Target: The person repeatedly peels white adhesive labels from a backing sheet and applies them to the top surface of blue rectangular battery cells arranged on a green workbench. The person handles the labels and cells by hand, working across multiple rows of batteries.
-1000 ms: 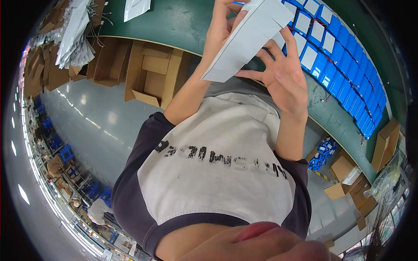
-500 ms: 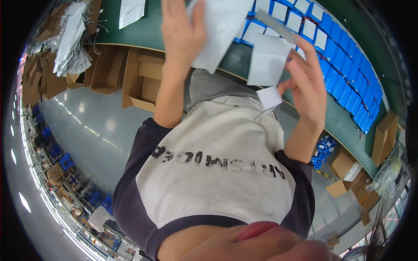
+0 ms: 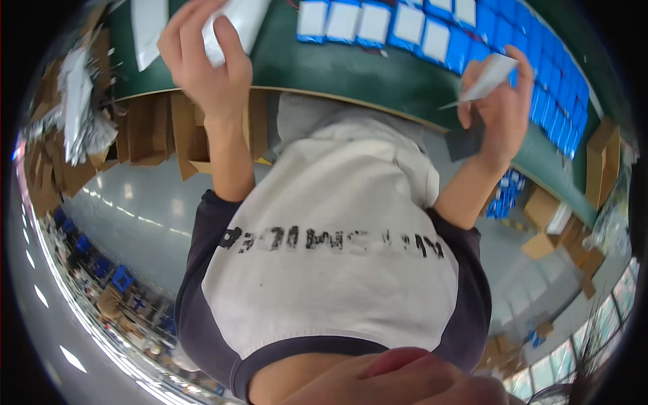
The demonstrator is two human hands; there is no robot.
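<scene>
Beyond the surface's near edge (image 3: 331, 89), open room is flanked by the left hand (image 3: 202, 75), curled at a sheet (image 3: 248, 19), grip unclear, and the right hand (image 3: 501, 116), pinching a card (image 3: 491, 77).

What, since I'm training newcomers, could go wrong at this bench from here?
The pale piece in the right grip might drop to the floor, as it appears near the front edge of the green bench. That grip could also nudge the blue packs close by.

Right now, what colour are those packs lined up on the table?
The packs are blue, some with white patches, best seen in the head view.
</scene>
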